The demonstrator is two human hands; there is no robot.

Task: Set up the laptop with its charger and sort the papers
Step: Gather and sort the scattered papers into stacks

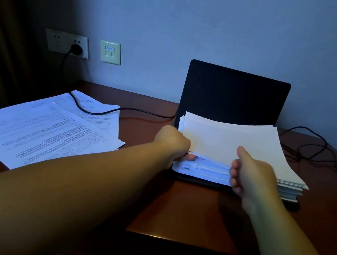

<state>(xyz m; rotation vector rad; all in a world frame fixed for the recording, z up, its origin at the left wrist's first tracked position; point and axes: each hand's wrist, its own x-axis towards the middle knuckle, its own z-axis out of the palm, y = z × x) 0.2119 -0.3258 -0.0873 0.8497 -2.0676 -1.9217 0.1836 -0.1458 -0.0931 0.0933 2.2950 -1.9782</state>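
Fingers point(235, 177) of the right hand point(252, 176) curl under the top sheets of a thick stack of paper point(227, 141), thumb pressed on top, while the left hand point(173, 142) pinches the stack's near-left edge. The stack sits on the keyboard of an open laptop point(234, 93), its screen dark, on a wooden desk point(182, 213). A black cable point(99, 112) runs from a plug point(76, 49) in the wall socket across a loose spread of printed papers point(41, 127) to the laptop. The risks, as judged here: the lifted sheets could fan out and slide off the uneven stack, or a shove could tip the screen backward; dragging papers might snag the cable.
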